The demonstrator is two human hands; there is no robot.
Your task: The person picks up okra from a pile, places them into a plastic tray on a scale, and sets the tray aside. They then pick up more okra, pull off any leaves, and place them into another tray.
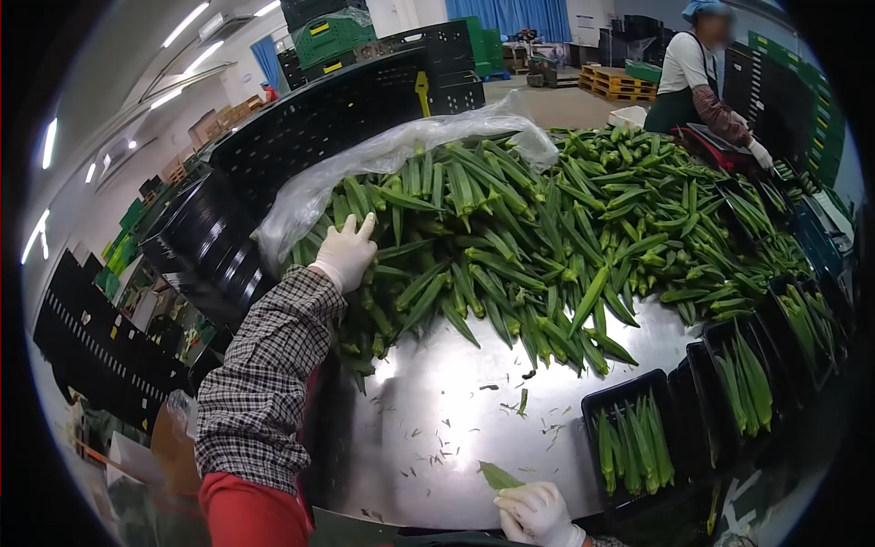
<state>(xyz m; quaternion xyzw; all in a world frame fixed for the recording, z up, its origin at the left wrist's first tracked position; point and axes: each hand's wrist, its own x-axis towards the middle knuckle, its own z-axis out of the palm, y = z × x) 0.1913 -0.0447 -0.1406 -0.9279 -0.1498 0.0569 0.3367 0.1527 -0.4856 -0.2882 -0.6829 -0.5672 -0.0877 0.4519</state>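
Observation:
My left hand (pixel 346 256), in a white glove, rests at the left edge of a large heap of okra (pixel 519 246). Its fingers are spread over the pods, gripping none that I can make out. Down at the front edge of the metal table (pixel 428 374), my gloved right hand (pixel 540 515) is closed on an okra pod (pixel 498 476); only the pod's green end shows past the fingers. To the right of that hand a black tray (pixel 591 428) holds several okra pods lying side by side.
More black trays with okra (pixel 743 387) line the right side. Clear plastic sheeting (pixel 314 196) and a black crate (pixel 319 114) border the heap behind. Okra scraps (pixel 522 403) litter the table. A co-worker (pixel 688 82) stands at the far right beside a red-edged scale (pixel 715 144).

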